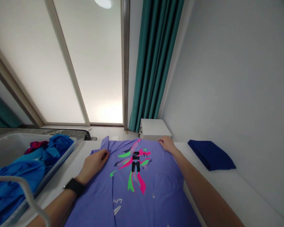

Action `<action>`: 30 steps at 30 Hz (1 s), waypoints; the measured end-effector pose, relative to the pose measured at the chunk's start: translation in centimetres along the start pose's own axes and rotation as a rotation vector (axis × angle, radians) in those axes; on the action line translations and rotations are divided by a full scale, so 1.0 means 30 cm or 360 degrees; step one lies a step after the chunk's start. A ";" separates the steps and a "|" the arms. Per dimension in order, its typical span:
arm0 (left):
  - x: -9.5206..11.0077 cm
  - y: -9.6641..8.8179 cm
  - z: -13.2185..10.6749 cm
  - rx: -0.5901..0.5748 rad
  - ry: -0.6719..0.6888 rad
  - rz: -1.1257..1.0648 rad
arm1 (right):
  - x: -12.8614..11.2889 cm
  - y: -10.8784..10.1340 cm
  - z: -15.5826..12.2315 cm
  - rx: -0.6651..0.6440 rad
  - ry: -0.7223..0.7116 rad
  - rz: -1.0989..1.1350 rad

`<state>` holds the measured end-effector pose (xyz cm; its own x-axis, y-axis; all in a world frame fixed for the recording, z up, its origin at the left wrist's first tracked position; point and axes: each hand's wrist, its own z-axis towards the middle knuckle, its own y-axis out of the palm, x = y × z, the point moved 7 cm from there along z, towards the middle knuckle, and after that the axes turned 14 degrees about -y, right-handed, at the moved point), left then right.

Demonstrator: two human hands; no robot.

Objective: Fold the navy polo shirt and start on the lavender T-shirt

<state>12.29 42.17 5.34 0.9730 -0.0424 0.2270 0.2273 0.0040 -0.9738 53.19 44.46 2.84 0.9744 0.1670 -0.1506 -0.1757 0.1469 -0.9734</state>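
Observation:
A purple shirt [142, 183] with a pink, green and black print lies spread over a white surface in front of me. My left hand [94, 162], a black watch on its wrist, has its fingers curled on the shirt's left side, close to a folded-up bit of cloth at the far left corner. At the far right corner my right hand [167, 144] pinches the shirt's edge between thumb and fingers. Small white marks show on the nearer part of the shirt, whose bottom runs out of view.
On the left stands a pale plastic tub [68, 148] with blue and dark red clothes [26, 167] in it. A folded navy cloth [210, 154] lies on the right by the wall. Beyond the table are a white cabinet [153, 126], a green curtain [156, 63] and frosted sliding doors [94, 63].

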 end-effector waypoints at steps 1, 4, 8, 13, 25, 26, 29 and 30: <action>0.001 -0.001 0.000 -0.0004 -0.0002 0.0003 | -0.001 0.000 0.001 -0.0012 0.0010 -0.0007; 0.001 -0.002 -0.001 -0.0006 -0.0010 0.0024 | -0.002 -0.003 0.007 -0.0024 0.0056 -0.0031; 0.002 0.002 -0.002 0.0005 0.0016 0.0028 | -0.013 -0.006 0.011 0.0004 0.0122 -0.0076; -0.002 0.008 -0.001 0.0027 0.0010 0.0020 | -0.055 -0.029 -0.004 0.0109 0.0073 -0.0168; 0.001 0.001 -0.016 0.0079 0.0051 0.0007 | -0.309 -0.168 -0.309 0.0282 -0.0344 -0.0329; 0.001 0.000 -0.017 0.0078 0.0046 0.0008 | -0.323 -0.151 -0.335 0.0253 -0.0359 -0.0325; 0.006 -0.006 -0.022 0.0064 0.0035 0.0010 | -0.339 -0.107 -0.374 0.0181 -0.0361 -0.0339; 0.007 -0.007 -0.022 0.0061 0.0034 0.0013 | -0.340 -0.101 -0.374 0.0162 -0.0358 -0.0348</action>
<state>12.42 41.49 5.58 0.9739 -0.0634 0.2181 0.2210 0.0425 -0.9743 45.35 31.38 5.39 0.9371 0.3304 0.1128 0.0098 0.2981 -0.9545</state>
